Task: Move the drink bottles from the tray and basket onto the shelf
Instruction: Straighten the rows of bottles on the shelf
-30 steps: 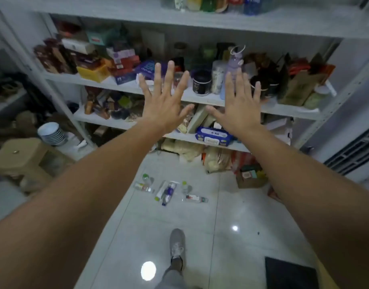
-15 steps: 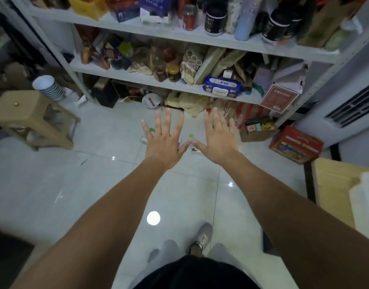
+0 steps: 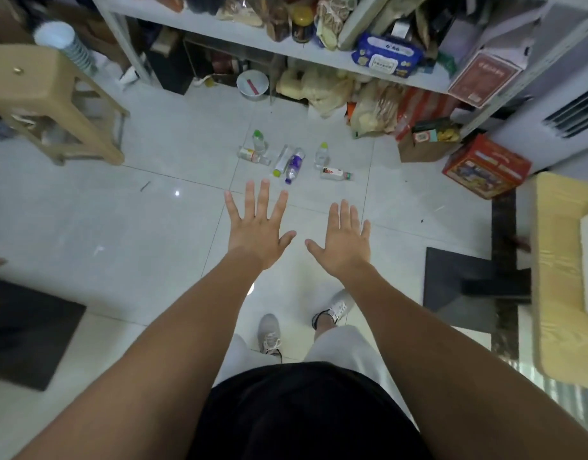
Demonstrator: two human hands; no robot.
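Plastic bottles [image 3: 294,164] on floor [image 3: 153,227] beyond L grip [image 3: 257,229], R grip [image 3: 345,242].

Left hand [image 3: 257,232] and right hand [image 3: 344,242] spread flat, empty, above tiled floor [image 3: 120,227]. Six drink bottles [image 3: 294,164] on floor before shelf [image 3: 319,58]: two upright, four lying.

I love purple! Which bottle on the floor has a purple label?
The purple-label bottle lying on its side mid-group, beside the white bottle; no other shows purple.
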